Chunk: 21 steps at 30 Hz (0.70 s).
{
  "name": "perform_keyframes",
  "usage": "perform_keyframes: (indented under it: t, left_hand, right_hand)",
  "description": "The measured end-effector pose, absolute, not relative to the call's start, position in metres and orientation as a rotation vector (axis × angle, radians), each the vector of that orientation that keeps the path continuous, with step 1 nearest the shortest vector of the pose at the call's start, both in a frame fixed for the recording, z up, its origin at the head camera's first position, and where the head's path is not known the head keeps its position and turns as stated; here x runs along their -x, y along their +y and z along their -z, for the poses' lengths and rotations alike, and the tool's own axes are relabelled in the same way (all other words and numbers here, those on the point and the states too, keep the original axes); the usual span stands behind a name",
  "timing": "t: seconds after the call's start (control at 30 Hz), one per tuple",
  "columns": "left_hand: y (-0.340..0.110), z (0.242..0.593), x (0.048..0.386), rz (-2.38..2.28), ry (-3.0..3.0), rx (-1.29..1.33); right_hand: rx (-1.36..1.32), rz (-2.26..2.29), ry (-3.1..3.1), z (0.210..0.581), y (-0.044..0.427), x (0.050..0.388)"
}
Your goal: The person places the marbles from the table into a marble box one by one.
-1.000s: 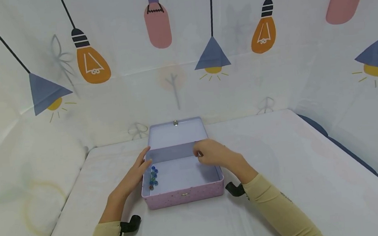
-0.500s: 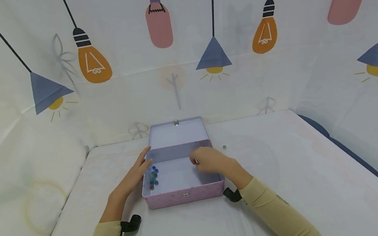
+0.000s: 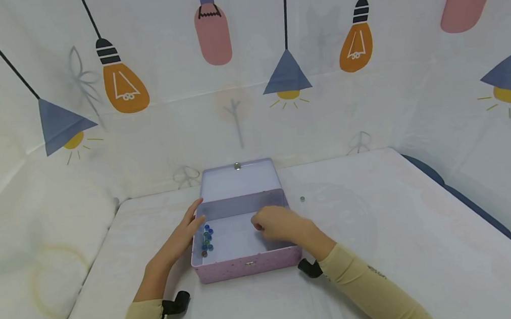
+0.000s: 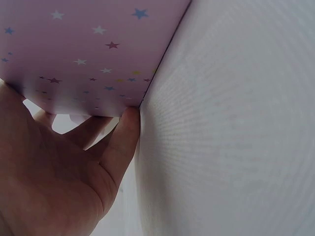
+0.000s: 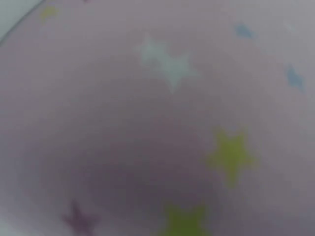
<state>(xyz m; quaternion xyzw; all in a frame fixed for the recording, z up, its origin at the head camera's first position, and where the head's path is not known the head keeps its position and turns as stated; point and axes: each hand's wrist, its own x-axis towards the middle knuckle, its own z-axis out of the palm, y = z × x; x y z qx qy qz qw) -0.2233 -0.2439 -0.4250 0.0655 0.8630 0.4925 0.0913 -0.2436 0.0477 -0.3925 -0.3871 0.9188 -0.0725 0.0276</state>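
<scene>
A pink tin box (image 3: 249,267) patterned with small stars stands on the white-covered table, its lid (image 3: 239,181) tipped back. My left hand (image 3: 181,239) holds the box at its back left corner, thumb over the rim; the left wrist view shows the fingers (image 4: 120,147) against the starred side. Several blue and green marbles (image 3: 207,239) lie along the inner left wall. Over the right half of the box, my right hand (image 3: 279,223) has curled fingers pinching what appears to be a marble, hidden from sight. Only the blurred starred wall (image 5: 147,123) fills the right wrist view.
One marble (image 3: 302,199) lies on the table to the right of the box. A white curtain (image 3: 243,120) printed with lamps and bulbs hangs behind the table (image 3: 382,250). Black wrist cameras (image 3: 176,304) stick out from both sleeves.
My right hand has moved left and slightly nearer over the box, uncovering the marble on the table. A small dark glint between its fingers is now out of sight. The left hand keeps its place.
</scene>
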Motion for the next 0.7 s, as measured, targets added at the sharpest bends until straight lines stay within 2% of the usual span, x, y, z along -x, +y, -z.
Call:
perform_keyframes:
  t: [0.7]
  left_hand:
    - [-0.2443, 0.4263, 0.2242, -1.470, 2.543, -0.173]
  right_hand:
    - [1.147, 0.266, 2.779, 0.3940, 0.0451, 0.2406]
